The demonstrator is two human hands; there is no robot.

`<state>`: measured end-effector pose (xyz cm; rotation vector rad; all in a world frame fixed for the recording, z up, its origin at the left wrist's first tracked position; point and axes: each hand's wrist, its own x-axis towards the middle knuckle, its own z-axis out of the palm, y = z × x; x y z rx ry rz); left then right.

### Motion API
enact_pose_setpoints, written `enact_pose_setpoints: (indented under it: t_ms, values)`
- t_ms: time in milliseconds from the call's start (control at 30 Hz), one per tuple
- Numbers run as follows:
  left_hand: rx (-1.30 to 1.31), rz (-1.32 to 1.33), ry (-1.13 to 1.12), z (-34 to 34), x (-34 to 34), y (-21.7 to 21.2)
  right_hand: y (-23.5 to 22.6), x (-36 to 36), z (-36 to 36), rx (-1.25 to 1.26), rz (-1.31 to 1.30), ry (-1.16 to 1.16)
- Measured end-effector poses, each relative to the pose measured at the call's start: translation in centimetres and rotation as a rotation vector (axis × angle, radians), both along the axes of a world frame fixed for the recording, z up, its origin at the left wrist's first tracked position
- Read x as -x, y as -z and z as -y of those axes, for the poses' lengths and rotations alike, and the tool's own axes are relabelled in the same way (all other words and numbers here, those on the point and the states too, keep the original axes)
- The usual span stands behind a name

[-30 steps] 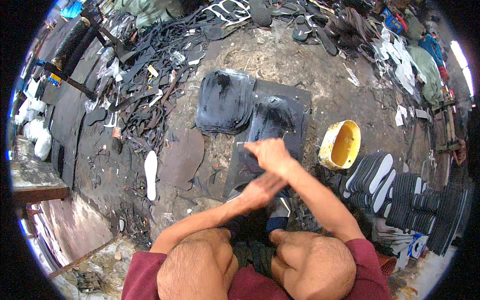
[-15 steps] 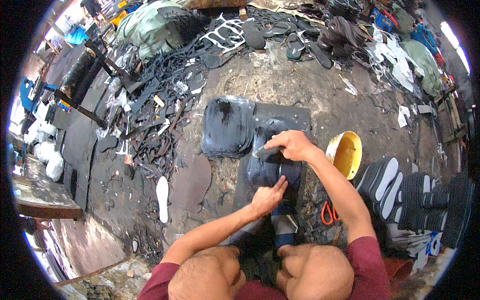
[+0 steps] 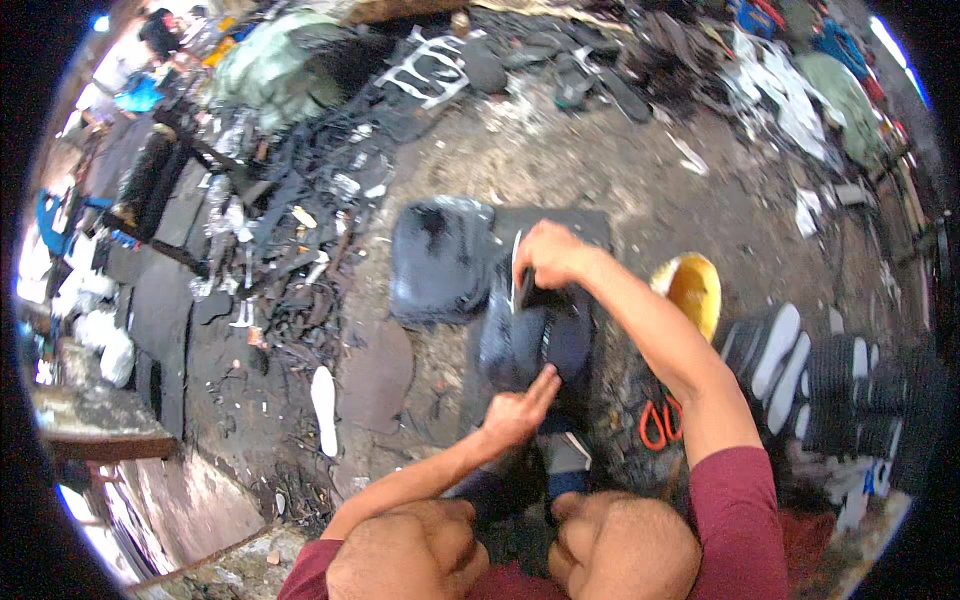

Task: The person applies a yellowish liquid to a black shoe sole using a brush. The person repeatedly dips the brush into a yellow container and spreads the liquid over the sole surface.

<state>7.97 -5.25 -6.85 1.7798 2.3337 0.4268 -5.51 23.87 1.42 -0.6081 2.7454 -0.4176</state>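
- Two hands work on a dark rubber sheet (image 3: 530,345) lying on the ground in front of your knees.
- Your right hand (image 3: 548,255) grips a blade (image 3: 516,270) at the sheet's far edge.
- Your left hand (image 3: 518,412) presses its fingers, holding nothing, on the near edge.
- Right of you sit a yellow bowl (image 3: 690,290) and orange scissors (image 3: 660,425).

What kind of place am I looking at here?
Most likely an informal sandal or shoe-sole workshop, worked on the ground. A dark rubber sheet lies under the right hand, which holds a blade; stacked cut soles sit to the right, and rubber offcuts litter the dirt floor.
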Motion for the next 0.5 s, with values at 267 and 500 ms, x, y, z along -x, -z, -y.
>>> enact_pose_setpoints:
  t_ms: [267, 500]
  values:
    - [-0.072, -0.060, 0.053, 0.8, 0.6, -0.3, -0.4, -13.2, -3.7, -0.088, 0.212, 0.550]
    - [-0.055, -0.135, 0.013, 0.2, 1.0, -1.0, -1.5, -17.0, 0.8, 0.109, 0.051, 0.925]
